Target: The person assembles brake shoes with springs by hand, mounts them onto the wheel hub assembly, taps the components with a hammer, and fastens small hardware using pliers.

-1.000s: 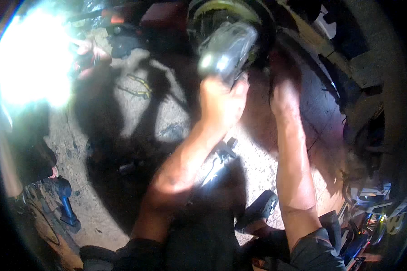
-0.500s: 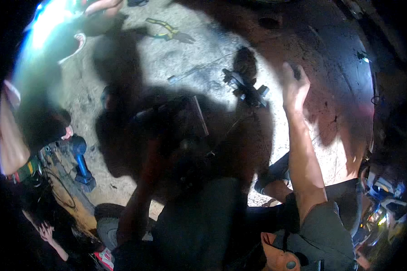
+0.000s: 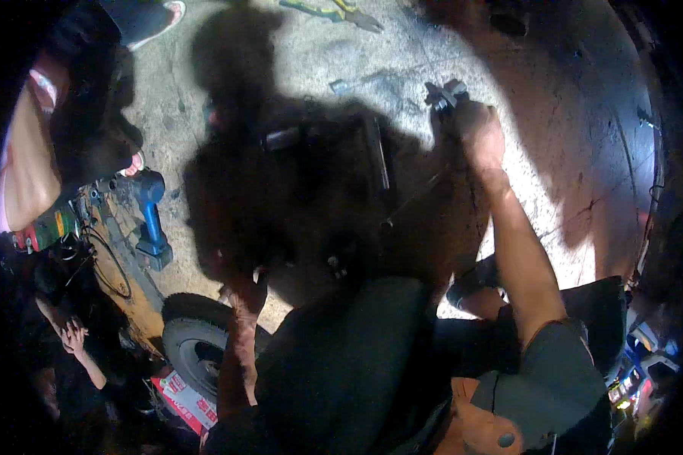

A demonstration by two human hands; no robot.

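Note:
My right hand (image 3: 482, 140) reaches forward to a dark metal part (image 3: 446, 95) on the lit concrete floor. Its fingers are curled over the part's near side and mostly hidden. Low on the left, my left hand (image 3: 244, 294) hangs in shadow, close to the tyre; its fingers are too dark to read. Between the hands, shadow covers a long shiny metal bar (image 3: 379, 155), a short metal cylinder (image 3: 282, 138) and a thin rod-like tool (image 3: 406, 206). Yellow-and-black pliers (image 3: 345, 13) lie at the far edge.
A blue cordless power tool (image 3: 152, 224) stands at the left beside cables and parts. Below it are a tyre (image 3: 196, 345) and a red-and-white box (image 3: 186, 400). Another person's hand (image 3: 73, 335) shows at lower left. A dark panel (image 3: 584, 114) rises on the right.
My right hand has moved left onto the dark metal part. My left hand has drawn back toward the tyre. The view has shifted, showing more of the tyre and box.

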